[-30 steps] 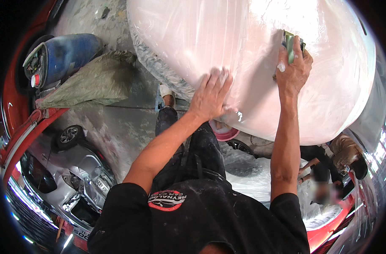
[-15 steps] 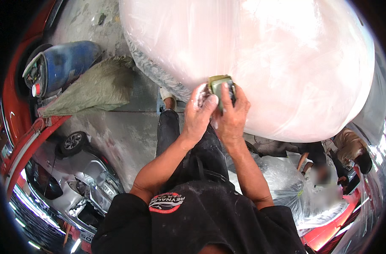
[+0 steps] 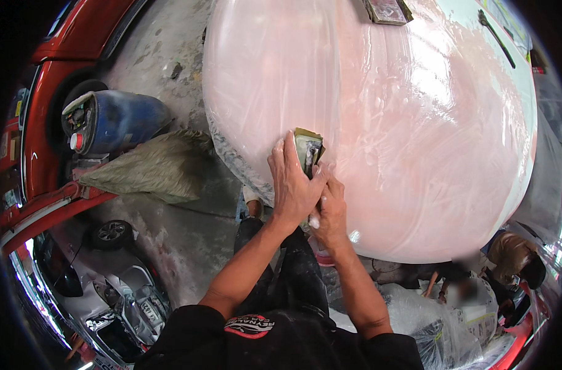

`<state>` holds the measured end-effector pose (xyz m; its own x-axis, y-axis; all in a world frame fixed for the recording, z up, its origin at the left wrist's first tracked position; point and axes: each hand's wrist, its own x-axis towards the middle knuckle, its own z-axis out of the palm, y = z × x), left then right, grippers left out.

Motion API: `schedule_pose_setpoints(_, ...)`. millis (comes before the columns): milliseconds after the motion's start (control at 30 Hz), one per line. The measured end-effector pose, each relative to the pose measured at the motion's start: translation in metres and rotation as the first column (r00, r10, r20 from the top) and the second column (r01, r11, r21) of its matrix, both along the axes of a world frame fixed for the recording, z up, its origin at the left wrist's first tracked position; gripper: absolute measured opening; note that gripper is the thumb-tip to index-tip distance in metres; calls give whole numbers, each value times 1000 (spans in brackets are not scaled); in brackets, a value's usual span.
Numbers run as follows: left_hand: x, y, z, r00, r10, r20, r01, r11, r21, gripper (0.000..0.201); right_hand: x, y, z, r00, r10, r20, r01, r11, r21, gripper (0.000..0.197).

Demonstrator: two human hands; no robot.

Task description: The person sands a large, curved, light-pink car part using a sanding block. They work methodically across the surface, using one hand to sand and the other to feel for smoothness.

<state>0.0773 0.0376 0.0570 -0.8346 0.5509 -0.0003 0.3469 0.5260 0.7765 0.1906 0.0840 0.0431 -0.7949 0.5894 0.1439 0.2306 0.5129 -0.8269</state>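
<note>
On the pink car panel [image 3: 404, 142]:
Your left hand [image 3: 293, 185]: fingers flat, pressing the sanding pad [image 3: 308, 150].
Your right hand [image 3: 330, 213]: fingers curled, gripping its lower edge.

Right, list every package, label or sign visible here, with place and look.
Red-and-white oval logo patch: on the person's black shirt, bottom centre.
Grey woven sack: lying on the concrete floor, left of the pink wet car panel.
Blue plastic drum: on its side, upper left.
</note>
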Motion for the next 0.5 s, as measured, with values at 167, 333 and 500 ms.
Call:
schedule_pose_setpoints(167, -7, 9, 2, 995, -4, -98, 1, 999, -38, 89, 29, 68, 7, 994, -80, 77, 58, 964, 258, 50)
schedule_pose_setpoints(333, 20, -20, -19, 975, -141, -173, 133, 989, -60, 78, -1, 182, 27, 974, -219, 51, 148, 798, 584, 45)
schedule_pose_setpoints(500, 41, -68, -45, 876, -326, -357, 337, 941, -33, 66, -34, 241, 30, 949, -304, 86, 146, 663, 734, 41)
